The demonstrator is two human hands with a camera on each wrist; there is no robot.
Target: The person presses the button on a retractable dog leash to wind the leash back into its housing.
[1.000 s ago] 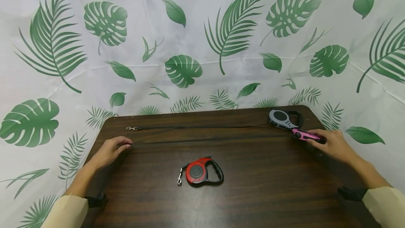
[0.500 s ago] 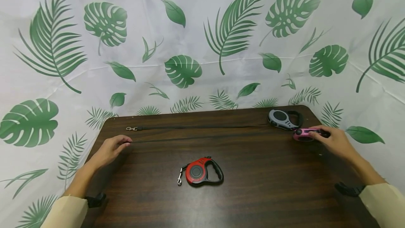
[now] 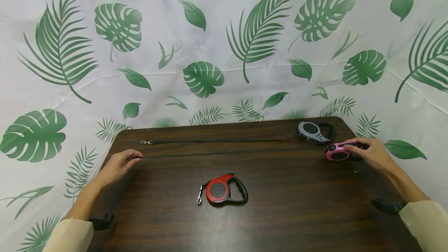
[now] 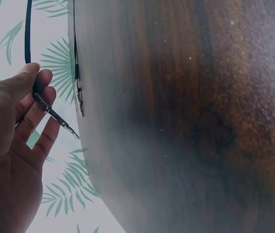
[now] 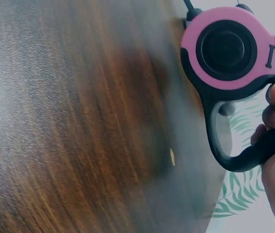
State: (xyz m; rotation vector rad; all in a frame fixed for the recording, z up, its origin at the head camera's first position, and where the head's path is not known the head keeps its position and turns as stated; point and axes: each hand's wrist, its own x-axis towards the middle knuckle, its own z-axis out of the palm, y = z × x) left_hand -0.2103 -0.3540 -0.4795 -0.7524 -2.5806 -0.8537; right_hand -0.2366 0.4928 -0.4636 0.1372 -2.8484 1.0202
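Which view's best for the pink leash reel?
Right wrist: the pink leash reel is large and face-on, though clipped at the edge. Head shows it small, partly hidden by the right hand; left wrist doesn't show it.

Pink leash reel [image 3: 338, 152] now broadside, apparently, instead of edge-on.

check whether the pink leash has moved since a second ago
Yes, slightly: against the grey leash, the pink leash has gone right and turned, showing more of its round side.
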